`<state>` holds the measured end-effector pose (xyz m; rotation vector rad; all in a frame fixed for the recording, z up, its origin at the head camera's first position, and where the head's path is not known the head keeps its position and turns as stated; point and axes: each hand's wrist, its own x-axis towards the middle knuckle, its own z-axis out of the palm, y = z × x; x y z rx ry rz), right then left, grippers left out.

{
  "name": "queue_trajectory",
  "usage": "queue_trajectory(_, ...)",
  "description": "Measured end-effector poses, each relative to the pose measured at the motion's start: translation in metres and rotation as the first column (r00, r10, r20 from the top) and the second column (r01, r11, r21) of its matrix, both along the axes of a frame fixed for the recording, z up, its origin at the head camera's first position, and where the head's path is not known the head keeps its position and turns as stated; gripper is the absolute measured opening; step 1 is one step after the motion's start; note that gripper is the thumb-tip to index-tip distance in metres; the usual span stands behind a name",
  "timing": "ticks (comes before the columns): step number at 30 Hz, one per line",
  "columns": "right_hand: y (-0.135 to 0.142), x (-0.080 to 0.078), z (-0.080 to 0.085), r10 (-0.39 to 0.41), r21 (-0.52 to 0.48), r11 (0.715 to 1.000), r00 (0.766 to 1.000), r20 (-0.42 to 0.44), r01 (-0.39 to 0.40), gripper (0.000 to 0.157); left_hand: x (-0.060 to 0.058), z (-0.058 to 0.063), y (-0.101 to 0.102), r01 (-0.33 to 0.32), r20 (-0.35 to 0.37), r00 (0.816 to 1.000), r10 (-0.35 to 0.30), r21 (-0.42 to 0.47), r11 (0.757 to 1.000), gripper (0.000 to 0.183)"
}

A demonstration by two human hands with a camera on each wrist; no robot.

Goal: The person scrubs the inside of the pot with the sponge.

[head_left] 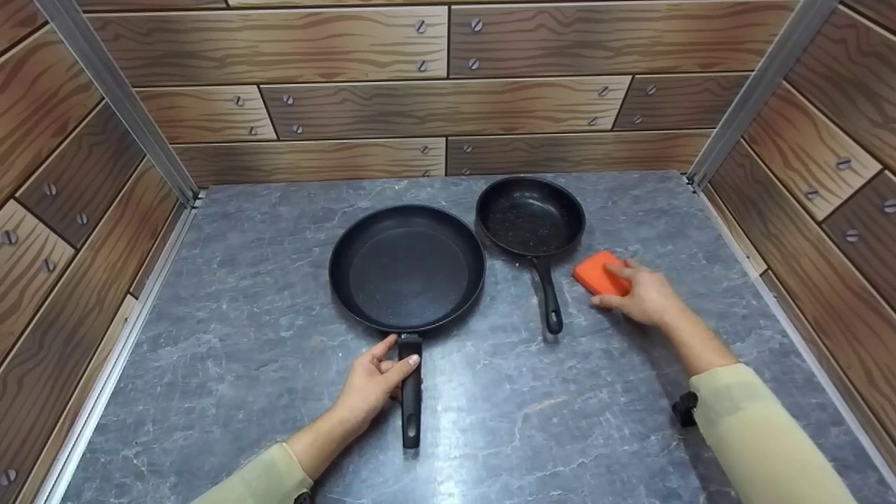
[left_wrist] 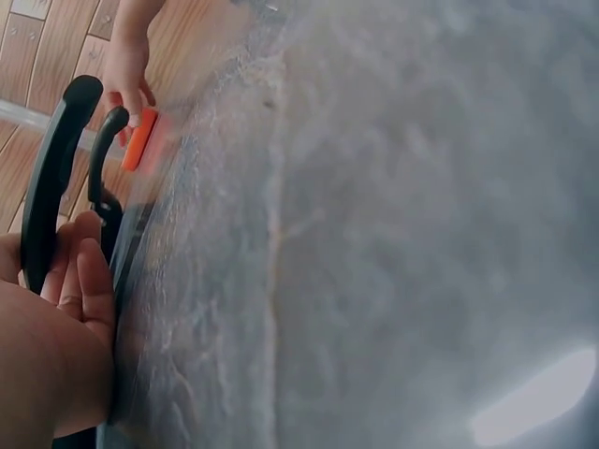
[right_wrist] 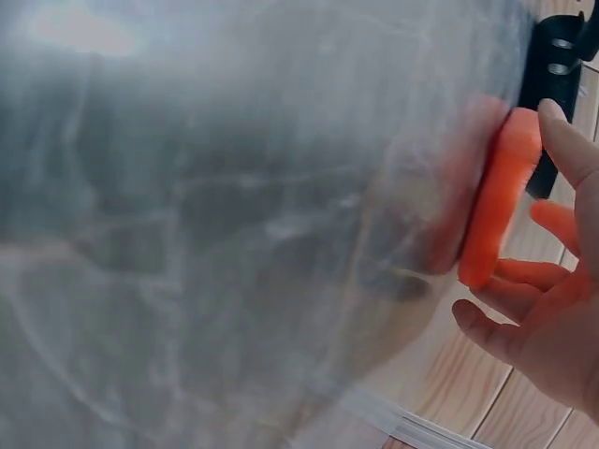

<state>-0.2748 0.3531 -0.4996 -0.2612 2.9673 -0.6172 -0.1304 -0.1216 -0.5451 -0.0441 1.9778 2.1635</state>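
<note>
A large black frying pan (head_left: 409, 266) lies at the middle of the table, its handle (head_left: 411, 420) pointing toward me. My left hand (head_left: 371, 385) holds that handle near the pan's rim, thumb across its top and fingers along its left side and underneath. In the left wrist view the handle (left_wrist: 51, 187) passes between thumb and fingers. My right hand (head_left: 647, 297) is at an orange sponge (head_left: 600, 273), index finger over its top and thumb by its near edge. In the right wrist view its fingers are spread loosely around the sponge (right_wrist: 501, 201), which lies flat.
Just left of the sponge, a smaller black frying pan (head_left: 530, 217) stands behind and right of the large one, handle angled toward me. A grey marbled tabletop (head_left: 266, 392) carries everything. Wood-patterned walls (head_left: 350, 105) with metal corner posts (head_left: 742, 84) enclose the back and sides.
</note>
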Motion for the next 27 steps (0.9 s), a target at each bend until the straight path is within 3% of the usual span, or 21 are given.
queue_trajectory(10,0.000,0.002,-0.003,0.014,0.004,1.000,1.000,-0.015,-0.014,0.082,0.000,-0.002,-0.002,0.015,0.005,1.000,-0.015,0.020,1.000,0.084)
queue_trajectory(14,-0.002,0.002,0.002,0.003,-0.036,0.999,0.994,-0.110,-0.007,0.073,-0.001,-0.003,-0.002,0.013,0.002,1.000,-0.013,0.017,1.000,0.084)
queue_trajectory(16,-0.005,0.002,0.008,-0.001,-0.075,0.997,0.978,-0.207,-0.015,0.066,0.000,-0.003,-0.002,0.012,0.000,1.000,-0.012,0.020,1.000,0.084)
queue_trajectory(21,-0.025,0.002,0.034,0.009,-0.145,0.986,0.904,-0.428,-0.079,0.056,0.001,-0.004,-0.001,0.019,0.000,1.000,-0.019,0.036,0.999,0.084)
queue_trajectory(27,-0.068,-0.001,0.064,0.104,-0.120,0.974,0.855,-0.509,-0.190,0.048,0.000,-0.006,-0.001,0.016,-0.007,1.000,-0.016,0.026,1.000,0.085)
